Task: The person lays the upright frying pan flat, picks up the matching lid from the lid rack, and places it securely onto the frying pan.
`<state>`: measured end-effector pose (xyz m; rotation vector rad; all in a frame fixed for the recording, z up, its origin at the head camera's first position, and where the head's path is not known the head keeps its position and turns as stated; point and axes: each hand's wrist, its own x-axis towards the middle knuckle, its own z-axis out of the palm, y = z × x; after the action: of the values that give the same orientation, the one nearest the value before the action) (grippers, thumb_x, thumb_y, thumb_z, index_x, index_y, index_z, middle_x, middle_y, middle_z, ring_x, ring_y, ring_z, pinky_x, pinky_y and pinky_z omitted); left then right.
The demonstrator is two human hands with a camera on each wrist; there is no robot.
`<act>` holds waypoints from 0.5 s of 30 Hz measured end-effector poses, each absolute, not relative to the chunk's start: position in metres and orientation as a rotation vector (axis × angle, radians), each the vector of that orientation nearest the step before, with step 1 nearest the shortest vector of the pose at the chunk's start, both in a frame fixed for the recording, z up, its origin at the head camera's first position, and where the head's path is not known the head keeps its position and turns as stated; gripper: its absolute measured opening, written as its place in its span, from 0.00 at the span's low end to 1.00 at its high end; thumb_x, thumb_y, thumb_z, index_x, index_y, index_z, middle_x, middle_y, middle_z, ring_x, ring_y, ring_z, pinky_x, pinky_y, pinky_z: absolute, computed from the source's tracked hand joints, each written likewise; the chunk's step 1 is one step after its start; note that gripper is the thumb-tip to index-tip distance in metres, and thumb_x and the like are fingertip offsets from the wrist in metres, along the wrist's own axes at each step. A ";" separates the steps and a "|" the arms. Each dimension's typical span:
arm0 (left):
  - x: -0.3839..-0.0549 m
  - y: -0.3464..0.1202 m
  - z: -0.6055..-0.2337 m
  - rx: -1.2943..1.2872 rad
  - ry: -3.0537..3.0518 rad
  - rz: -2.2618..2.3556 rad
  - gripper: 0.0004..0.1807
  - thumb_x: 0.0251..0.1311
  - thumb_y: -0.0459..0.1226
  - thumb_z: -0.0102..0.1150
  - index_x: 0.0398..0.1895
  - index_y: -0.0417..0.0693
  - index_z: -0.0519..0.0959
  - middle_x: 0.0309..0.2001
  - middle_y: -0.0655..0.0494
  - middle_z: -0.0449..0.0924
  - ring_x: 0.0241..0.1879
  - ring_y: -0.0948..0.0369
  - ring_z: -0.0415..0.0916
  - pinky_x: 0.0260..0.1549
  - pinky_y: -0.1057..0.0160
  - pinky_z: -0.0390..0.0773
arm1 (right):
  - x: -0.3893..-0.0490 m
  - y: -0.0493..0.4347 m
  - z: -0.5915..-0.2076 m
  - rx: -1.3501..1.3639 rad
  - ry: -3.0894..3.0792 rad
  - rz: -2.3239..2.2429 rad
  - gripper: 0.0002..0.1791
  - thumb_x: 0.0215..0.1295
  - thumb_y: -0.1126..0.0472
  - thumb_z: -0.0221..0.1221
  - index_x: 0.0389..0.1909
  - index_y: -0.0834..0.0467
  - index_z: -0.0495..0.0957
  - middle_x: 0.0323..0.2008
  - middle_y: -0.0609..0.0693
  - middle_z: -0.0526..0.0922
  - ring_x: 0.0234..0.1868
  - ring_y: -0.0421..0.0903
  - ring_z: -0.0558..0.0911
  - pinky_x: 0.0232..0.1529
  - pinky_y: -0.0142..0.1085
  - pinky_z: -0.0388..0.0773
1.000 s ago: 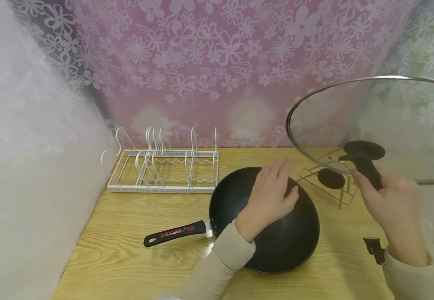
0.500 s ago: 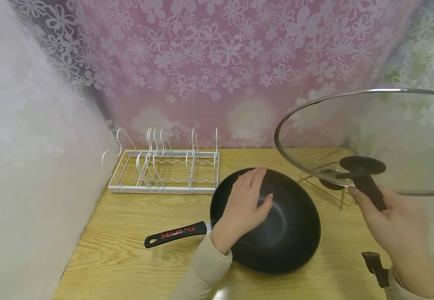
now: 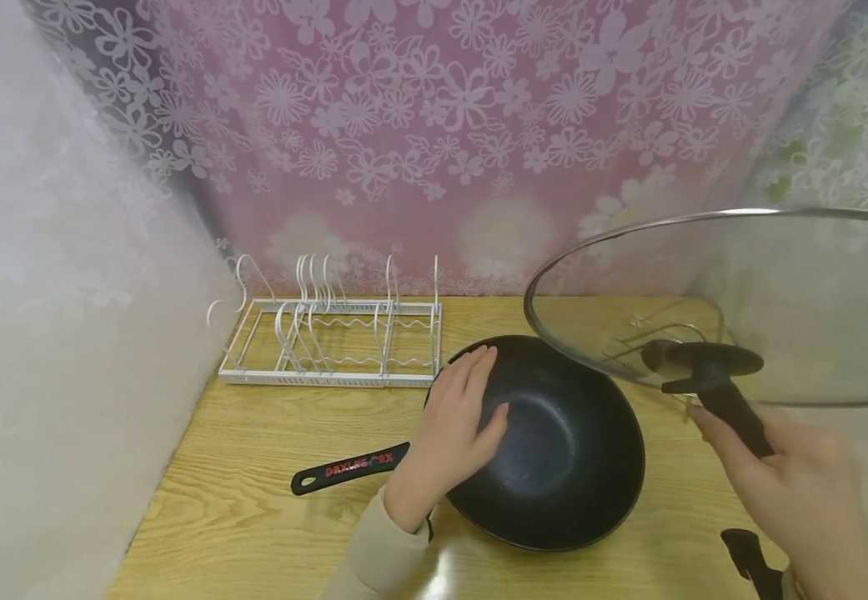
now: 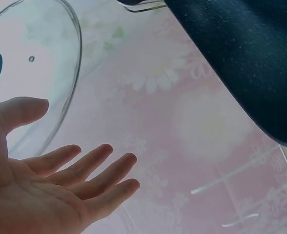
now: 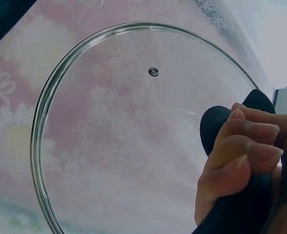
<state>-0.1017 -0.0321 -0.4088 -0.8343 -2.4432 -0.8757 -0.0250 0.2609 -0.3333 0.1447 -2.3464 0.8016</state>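
A black wok (image 3: 546,450) with a long black handle (image 3: 351,468) pointing left stands on the wooden table. Over its left side is my left hand (image 3: 449,425), fingers straight and nothing held; in the left wrist view this hand (image 4: 65,185) has its fingers spread. My right hand (image 3: 801,475) grips the black upright handle (image 3: 734,412) of a large glass lid (image 3: 816,300). The lid is raised and tilted at the right, its left edge overlapping the wok's far rim in the head view. Curled fingers round the lid handle show in the right wrist view, with a steam vent (image 5: 153,71) in the glass.
A white wire rack (image 3: 302,379) with upright hoops stands behind and left of the wok. Behind the lid is a small metal wire stand (image 3: 629,342), seen through the glass. A floral curtain (image 3: 403,150) hangs along the table's back edge.
My left hand has moved left across the wok, from its far middle to its left side. The right hand has lowered the lid and brought its edge leftward, tilting it flatter.
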 end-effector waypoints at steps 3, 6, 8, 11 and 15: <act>-0.099 -0.040 -0.410 -0.836 -2.443 -0.876 0.34 0.64 0.37 0.59 0.71 0.36 0.62 0.68 0.41 0.65 0.68 0.46 0.64 0.67 0.46 0.63 | -0.020 0.257 -0.332 0.101 -2.384 0.848 0.08 0.49 0.65 0.72 0.21 0.53 0.82 0.07 0.32 0.63 0.12 0.28 0.62 0.16 0.26 0.53; -0.094 -0.050 -0.413 -0.827 -2.449 -0.883 0.33 0.64 0.36 0.59 0.71 0.35 0.62 0.68 0.41 0.65 0.67 0.46 0.64 0.67 0.47 0.64 | -0.016 0.254 -0.332 0.085 -2.417 0.889 0.12 0.48 0.67 0.73 0.19 0.49 0.81 0.08 0.32 0.65 0.12 0.30 0.63 0.17 0.27 0.54; -0.092 -0.056 -0.415 -0.822 -2.452 -0.893 0.33 0.64 0.35 0.59 0.71 0.34 0.62 0.68 0.41 0.65 0.67 0.46 0.64 0.66 0.47 0.65 | -0.014 0.253 -0.332 0.075 -2.443 0.906 0.13 0.49 0.68 0.73 0.19 0.47 0.81 0.10 0.31 0.69 0.12 0.30 0.64 0.17 0.28 0.55; -0.089 -0.064 -0.420 -0.801 -2.452 -0.881 0.33 0.63 0.35 0.60 0.70 0.34 0.63 0.67 0.41 0.66 0.66 0.46 0.65 0.65 0.47 0.67 | -0.011 0.253 -0.332 0.095 -2.455 0.928 0.17 0.49 0.69 0.73 0.17 0.45 0.78 0.10 0.31 0.68 0.13 0.31 0.63 0.17 0.30 0.53; -0.086 -0.075 -0.426 -0.784 -2.439 -0.866 0.33 0.62 0.36 0.61 0.69 0.35 0.64 0.66 0.41 0.67 0.66 0.46 0.66 0.64 0.46 0.68 | -0.007 0.251 -0.332 0.145 -2.453 0.975 0.19 0.48 0.71 0.72 0.17 0.44 0.78 0.10 0.33 0.65 0.14 0.32 0.62 0.17 0.31 0.53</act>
<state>-0.0858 -0.0745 -0.4264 -0.7842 -2.4394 -0.8663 -0.0066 0.2506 -0.3324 0.1455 -2.4531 0.9750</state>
